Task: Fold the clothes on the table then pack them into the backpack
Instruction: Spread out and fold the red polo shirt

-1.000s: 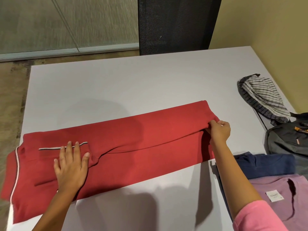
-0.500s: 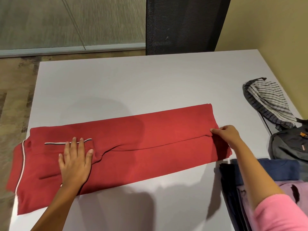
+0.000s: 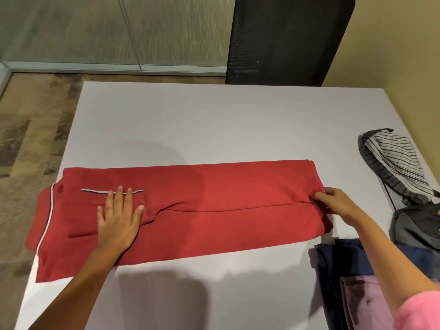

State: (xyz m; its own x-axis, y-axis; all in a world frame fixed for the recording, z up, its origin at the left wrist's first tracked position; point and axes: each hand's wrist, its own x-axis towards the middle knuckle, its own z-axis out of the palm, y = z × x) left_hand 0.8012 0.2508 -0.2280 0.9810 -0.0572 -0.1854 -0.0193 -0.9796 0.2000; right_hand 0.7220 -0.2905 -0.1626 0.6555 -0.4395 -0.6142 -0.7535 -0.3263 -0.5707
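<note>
**Red shirt folded long, both hands on it**

Head view: the red shirt (image 3: 214,206) lies across the table (image 3: 214,120) as a long band, its collar end hanging slightly past the table's left edge. My left hand (image 3: 117,217) rests flat on the shirt near the collar end, fingers straight and spread, just below the striped trim, pressing the cloth down. My right hand (image 3: 338,203) is at the shirt's opposite end, fingers curled onto the hem where the two folded-in sides meet; it looks like a pinch on the fabric edge, though the thumb is hidden.

To the right of the shirt, near the table's right edge, sits the grey backpack (image 3: 416,227), only partly in view, with a striped cloth (image 3: 395,158) beyond it. Just below the shirt's right end lie a navy garment (image 3: 345,258) and a pink one (image 3: 371,301), touching each other.

I judge the shirt soft, light and limp, so it will sag and lose its fold if lifted by one point. Best to take both corners of the hem end and carry it over toward the collar while the flat hand anchors the cloth. The knit should grip the table slightly rather than slide.
</note>
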